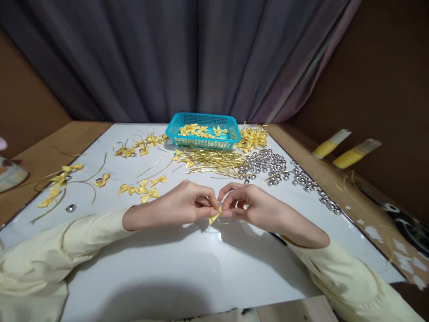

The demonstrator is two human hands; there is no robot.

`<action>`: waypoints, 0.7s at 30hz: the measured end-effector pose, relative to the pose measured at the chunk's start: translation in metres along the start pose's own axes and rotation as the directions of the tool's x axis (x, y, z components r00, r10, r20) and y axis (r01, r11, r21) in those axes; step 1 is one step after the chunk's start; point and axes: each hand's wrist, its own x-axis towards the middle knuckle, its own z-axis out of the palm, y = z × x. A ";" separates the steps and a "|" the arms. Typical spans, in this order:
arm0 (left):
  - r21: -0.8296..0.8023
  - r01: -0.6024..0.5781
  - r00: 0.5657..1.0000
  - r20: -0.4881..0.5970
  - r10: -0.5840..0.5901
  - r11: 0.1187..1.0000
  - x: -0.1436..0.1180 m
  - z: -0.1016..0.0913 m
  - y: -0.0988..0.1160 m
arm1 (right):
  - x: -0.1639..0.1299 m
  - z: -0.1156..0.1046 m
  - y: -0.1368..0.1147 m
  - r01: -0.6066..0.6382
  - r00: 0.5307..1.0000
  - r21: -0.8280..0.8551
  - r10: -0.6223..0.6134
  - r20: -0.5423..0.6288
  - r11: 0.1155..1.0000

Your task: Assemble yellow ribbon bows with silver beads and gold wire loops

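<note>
"What's furthest left?"

"A pale patterned object [11, 174], cut off by the edge. Then yellow bows [51, 198] among curling gold cords, with a loose silver piece [71, 208] nearer the person."

"And next?"

"More loose bows [149, 195] on the white tabletop [144, 268], just beyond the left forearm. Behind those, bows with looped cords [144, 146] reach up to the basket."

"The hands?"

"The left hand [201, 203] pinches a small yellow bow [213, 219] between thumb and finger, low over the middle of the table. The right hand [239, 203] pinches at the bow's right side; its fingertips partly hide the knot."

"What lies beyond them?"

"A heap of gold strands [214, 161], between the hands and the blue basket [201, 144], which has yellow bows scattered inside."

"Right of that?"

"A pile of bows [253, 138] against the basket, then silver beads [268, 161] trailing down to the table's right edge."

"Any other containers?"

"Two tubes [358, 153], yellow in their lower parts, clear above. White scraps [372, 232] lie nearer, beside something black [412, 232] I can't identify."
</note>
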 end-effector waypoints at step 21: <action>0.006 -0.027 0.993 0.116 0.026 1.000 0.002 -0.006 0.006 | -0.001 0.006 0.000 0.019 1.000 -0.101 -0.020 -0.009 0.995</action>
